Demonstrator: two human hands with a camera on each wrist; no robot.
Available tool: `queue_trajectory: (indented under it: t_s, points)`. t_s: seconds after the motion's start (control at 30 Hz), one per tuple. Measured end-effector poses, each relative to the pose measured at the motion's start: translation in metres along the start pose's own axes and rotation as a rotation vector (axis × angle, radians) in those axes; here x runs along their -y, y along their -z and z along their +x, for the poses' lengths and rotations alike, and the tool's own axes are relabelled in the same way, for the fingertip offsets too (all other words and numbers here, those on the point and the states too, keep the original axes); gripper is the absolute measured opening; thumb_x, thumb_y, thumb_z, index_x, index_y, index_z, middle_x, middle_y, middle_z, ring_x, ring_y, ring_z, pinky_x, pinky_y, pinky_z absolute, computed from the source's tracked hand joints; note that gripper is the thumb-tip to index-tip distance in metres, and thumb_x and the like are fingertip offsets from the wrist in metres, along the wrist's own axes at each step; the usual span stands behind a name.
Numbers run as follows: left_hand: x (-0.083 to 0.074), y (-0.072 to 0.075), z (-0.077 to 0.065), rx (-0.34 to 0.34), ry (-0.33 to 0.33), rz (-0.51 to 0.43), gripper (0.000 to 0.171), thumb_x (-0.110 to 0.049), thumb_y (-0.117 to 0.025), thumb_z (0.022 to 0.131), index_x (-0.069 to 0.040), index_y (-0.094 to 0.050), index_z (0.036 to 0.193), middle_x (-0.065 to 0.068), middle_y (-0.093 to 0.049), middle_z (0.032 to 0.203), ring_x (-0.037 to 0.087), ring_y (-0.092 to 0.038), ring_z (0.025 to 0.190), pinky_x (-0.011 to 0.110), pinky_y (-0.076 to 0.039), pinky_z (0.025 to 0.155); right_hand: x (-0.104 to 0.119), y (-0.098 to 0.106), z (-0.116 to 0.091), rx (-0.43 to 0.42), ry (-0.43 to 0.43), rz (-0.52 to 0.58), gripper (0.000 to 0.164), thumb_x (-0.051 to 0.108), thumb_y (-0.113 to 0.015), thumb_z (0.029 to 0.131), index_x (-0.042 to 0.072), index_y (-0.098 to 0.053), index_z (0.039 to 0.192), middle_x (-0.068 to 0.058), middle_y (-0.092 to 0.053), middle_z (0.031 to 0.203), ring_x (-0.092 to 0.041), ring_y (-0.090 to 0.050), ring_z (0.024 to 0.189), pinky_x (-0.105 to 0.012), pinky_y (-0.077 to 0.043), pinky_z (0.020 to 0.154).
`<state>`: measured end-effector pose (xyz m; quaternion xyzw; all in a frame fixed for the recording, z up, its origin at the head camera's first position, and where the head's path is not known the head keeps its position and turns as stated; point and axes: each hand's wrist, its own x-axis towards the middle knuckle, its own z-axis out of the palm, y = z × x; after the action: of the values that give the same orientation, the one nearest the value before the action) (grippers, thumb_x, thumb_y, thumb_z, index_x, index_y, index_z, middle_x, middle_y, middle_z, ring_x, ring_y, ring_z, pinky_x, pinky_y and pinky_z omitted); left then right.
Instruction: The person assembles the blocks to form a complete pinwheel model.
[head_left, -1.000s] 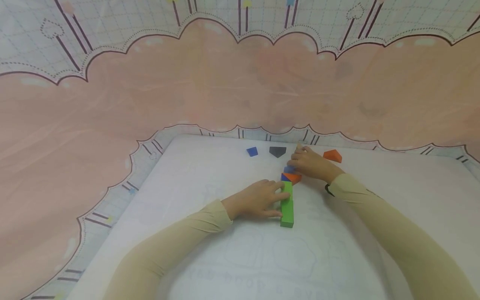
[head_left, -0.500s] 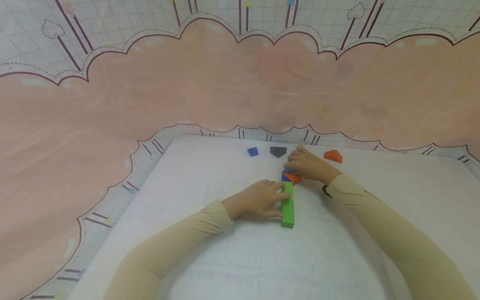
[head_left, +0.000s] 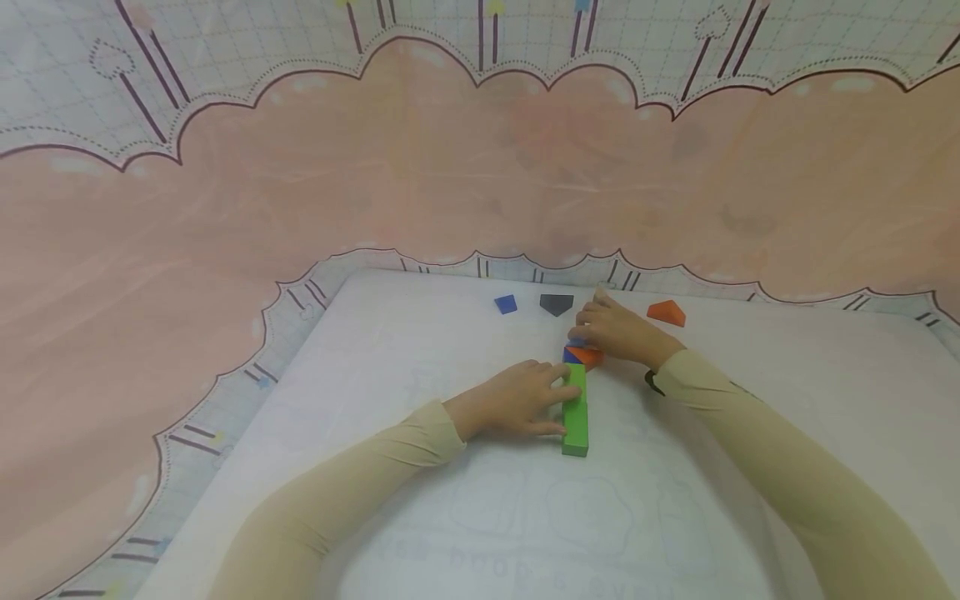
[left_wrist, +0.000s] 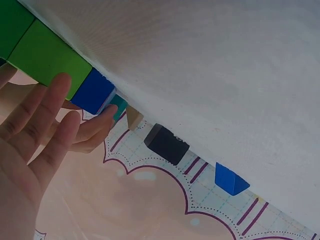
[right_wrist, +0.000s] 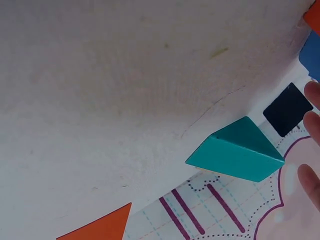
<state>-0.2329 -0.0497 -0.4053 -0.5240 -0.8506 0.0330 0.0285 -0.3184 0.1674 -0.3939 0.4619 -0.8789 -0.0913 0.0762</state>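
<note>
My left hand (head_left: 517,398) reaches in from the left, its fingers touching the top and side of the bright green blocks (head_left: 575,425), which lie end to end. Behind them sit a dark blue piece and an orange piece (head_left: 591,357), side by side. My right hand (head_left: 626,333) curls its fingers over a lighter blue block (head_left: 576,342) at the row's far end; the hand covers most of it. That blue block (right_wrist: 311,55) also shows at the right wrist view's edge. A teal wedge block (right_wrist: 237,150) stands beyond the right hand, hidden in the head view.
Along the white table's (head_left: 405,333) far side stand a blue block (head_left: 506,304), a dark grey five-sided block (head_left: 557,304) and an orange block (head_left: 667,312). A patterned peach-coloured cloth (head_left: 480,175) rises behind the table edge.
My right hand has shifted slightly left and toward the row with the lighter blue block, then held still. My left hand has stayed on the green blocks.
</note>
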Motion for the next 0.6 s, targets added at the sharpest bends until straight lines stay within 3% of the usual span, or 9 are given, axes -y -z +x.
queue_trajectory:
  t_s: [0.6]
  points:
    - [-0.0005, 0.0015, -0.0004, -0.006, -0.002, 0.011, 0.051, -0.056, -0.05, 0.089, -0.023, -0.047, 0.127, 0.007, -0.048, 0.132, 0.017, -0.055, 0.108, 0.033, -0.044, 0.098, 0.002, 0.004, 0.0006, -0.024, 0.028, -0.01, 0.033, 0.003, -0.074, 0.076, 0.018, -0.069, 0.105, -0.003, -0.069, 0.096, -0.024, -0.06, 0.096, -0.059, -0.037, 0.102]
